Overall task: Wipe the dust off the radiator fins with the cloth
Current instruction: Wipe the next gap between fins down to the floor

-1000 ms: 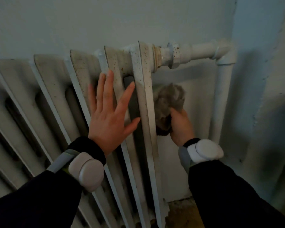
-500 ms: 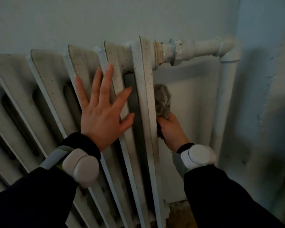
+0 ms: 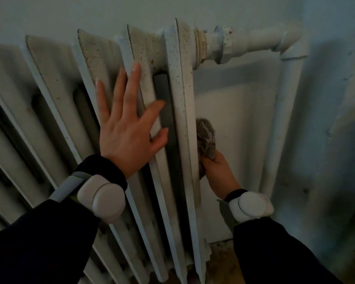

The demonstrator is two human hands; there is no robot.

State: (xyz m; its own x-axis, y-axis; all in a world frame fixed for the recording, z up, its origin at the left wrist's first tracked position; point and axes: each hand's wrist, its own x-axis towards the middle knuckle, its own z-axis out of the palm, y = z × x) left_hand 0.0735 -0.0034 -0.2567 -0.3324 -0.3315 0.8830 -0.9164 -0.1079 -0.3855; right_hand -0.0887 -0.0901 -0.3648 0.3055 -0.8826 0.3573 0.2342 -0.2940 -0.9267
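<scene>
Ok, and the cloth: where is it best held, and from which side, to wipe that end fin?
Take the cloth by its bunched lower end, coming from below on the radiator's open right side. The loose upper wad should then lie against the end fin's side face, and the gap to the pipe leaves room there.

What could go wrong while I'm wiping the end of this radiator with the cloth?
1. The right hand holds the cloth bunched against the end fin. Little of the cloth may touch the metal, so dust could stay behind.
2. The left hand lies flat on the speckled, dusty fins and may pick up grime and smear it.
3. Higher up, the rusty pipe joint might snag the cloth.
</scene>
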